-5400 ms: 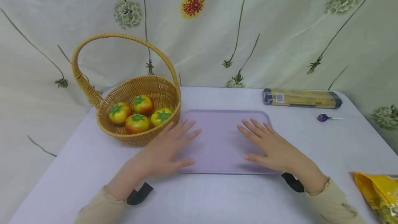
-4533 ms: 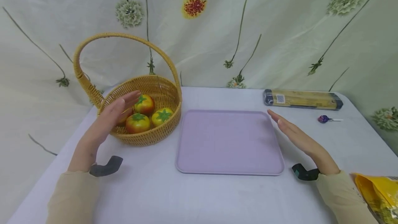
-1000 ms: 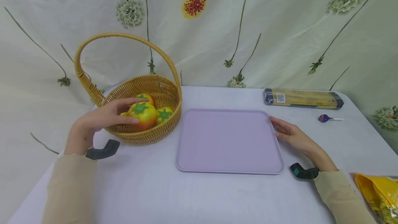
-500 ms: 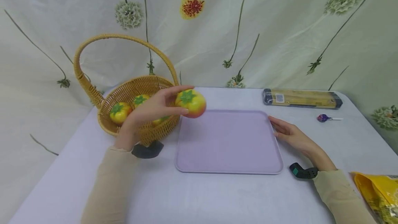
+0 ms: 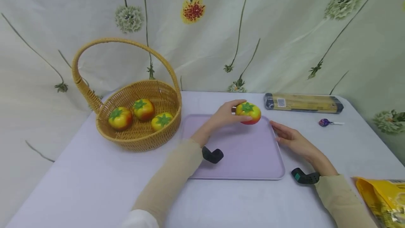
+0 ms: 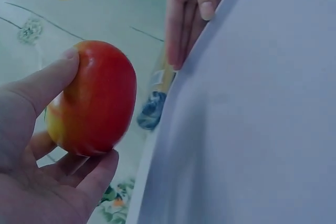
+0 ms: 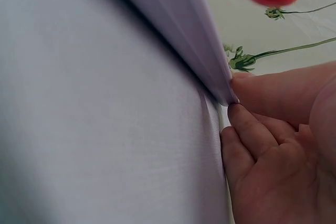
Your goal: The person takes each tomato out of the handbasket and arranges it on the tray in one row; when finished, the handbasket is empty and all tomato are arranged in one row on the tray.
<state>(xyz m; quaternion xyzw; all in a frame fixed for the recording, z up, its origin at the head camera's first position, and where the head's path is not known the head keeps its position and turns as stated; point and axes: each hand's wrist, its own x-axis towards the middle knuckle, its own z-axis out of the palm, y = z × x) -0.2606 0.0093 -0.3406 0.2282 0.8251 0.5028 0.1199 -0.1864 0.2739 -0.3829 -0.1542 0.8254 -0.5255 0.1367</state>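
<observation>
My left hand (image 5: 225, 116) holds a red-and-yellow tomato (image 5: 248, 113) with a green star-shaped top, thumb and fingers on opposite sides. The tomato is over the far right part of a flat lilac tray (image 5: 237, 159). In the left wrist view, the red underside of the tomato (image 6: 100, 100) shows between thumb and fingers. My right hand (image 5: 295, 143) lies beside the tray's right edge, its fingers fairly straight. Seen from the right wrist, thumb and fingertips are right at the tray's rim (image 7: 218, 56). Three similar tomatoes sit in the wicker basket (image 5: 139, 145) on the left.
The basket's tall arched handle (image 5: 121, 40) rises at the back left. Behind the tray lies a long wrapped package (image 5: 303, 103) with dark ends, with a lollipop (image 5: 325, 122) in front of it. A yellow bag (image 5: 384, 196) stands at the right front. Flowered cloth hangs behind the table.
My left hand took one tomato from the basket and carried it right, over the tray. After hovering with the left, my right hand came to the tray's right edge and stayed there.
</observation>
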